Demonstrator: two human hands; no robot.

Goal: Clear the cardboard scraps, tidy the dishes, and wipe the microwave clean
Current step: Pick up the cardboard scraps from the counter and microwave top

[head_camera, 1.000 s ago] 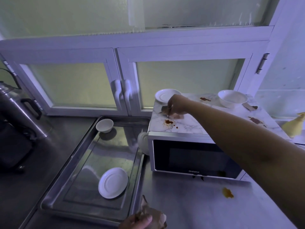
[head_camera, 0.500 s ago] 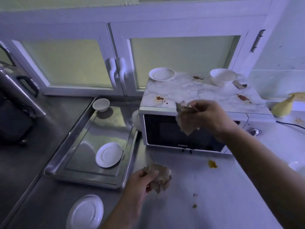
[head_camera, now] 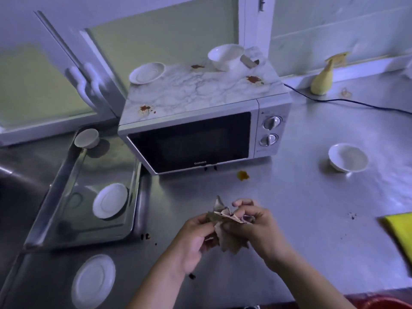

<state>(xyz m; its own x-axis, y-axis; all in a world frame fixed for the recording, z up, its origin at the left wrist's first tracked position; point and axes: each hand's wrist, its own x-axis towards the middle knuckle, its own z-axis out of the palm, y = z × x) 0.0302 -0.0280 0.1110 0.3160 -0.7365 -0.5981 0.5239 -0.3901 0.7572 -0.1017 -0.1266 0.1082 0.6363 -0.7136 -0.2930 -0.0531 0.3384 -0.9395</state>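
At six o'clock over the steel counter (head_camera: 289, 197), the left hand (head_camera: 196, 239) and right hand (head_camera: 252, 228) curl their fingers round crumpled brown cardboard scraps (head_camera: 230, 243). At twelve o'clock, the marble-topped boxy microwave (head_camera: 191, 139) carries rusty stains (head_camera: 146, 108).

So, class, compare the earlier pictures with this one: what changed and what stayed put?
The right hand lifted a scrap off the microwave and carried it down to the left hand; both now grip the cardboard scraps above the counter. The saucer, bowl and stains on the microwave and the dishes in the tray stayed.
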